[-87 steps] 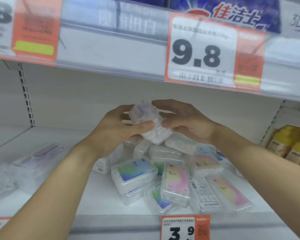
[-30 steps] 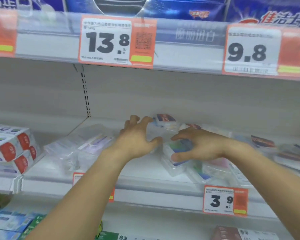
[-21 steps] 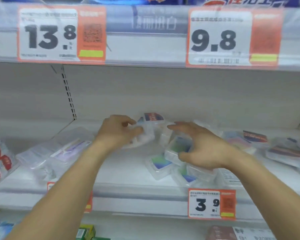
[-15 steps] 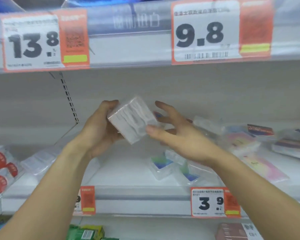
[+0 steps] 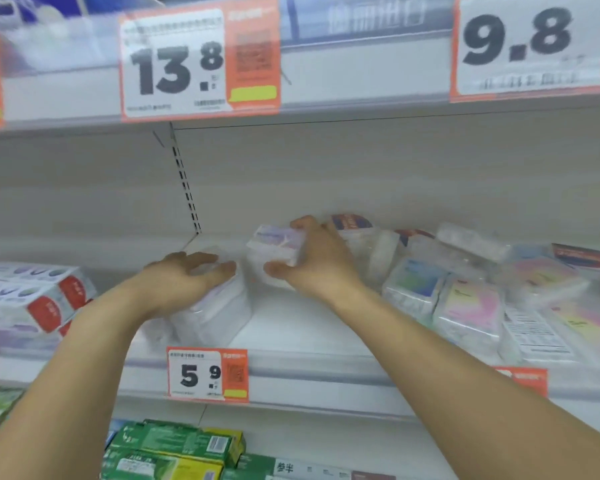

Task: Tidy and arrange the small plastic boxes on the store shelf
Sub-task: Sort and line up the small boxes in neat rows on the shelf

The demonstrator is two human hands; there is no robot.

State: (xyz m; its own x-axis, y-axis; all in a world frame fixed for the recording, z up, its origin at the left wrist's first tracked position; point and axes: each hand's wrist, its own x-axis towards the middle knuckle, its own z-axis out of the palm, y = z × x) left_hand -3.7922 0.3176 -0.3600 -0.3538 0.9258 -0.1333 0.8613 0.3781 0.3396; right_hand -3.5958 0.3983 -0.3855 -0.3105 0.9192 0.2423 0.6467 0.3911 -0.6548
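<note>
My right hand [image 5: 321, 263] grips a small clear plastic box [image 5: 274, 252] with a pale purple label, low over the white shelf [image 5: 298, 327], thumb in front and fingers over its top. My left hand [image 5: 184, 278] lies with fingers spread on top of a larger clear plastic pack [image 5: 215, 313] just to the left. A loose heap of small clear boxes with pastel labels [image 5: 465, 299] lies on the shelf to the right. The frame is blurred by motion.
White packs with red round ends [image 5: 42, 299] are stacked at the left. Price tags 5.9 [image 5: 207, 375], 13.8 [image 5: 198, 62] and 9.8 [image 5: 530, 43] hang on the shelf edges. Green cartons [image 5: 174, 448] sit on the shelf below. The upper shelf overhangs closely.
Both hands dropped from mid-air to the shelf and shifted left. The box once held in my left hand is gone from it; my right hand now grips a box and my left rests on the larger pack.
</note>
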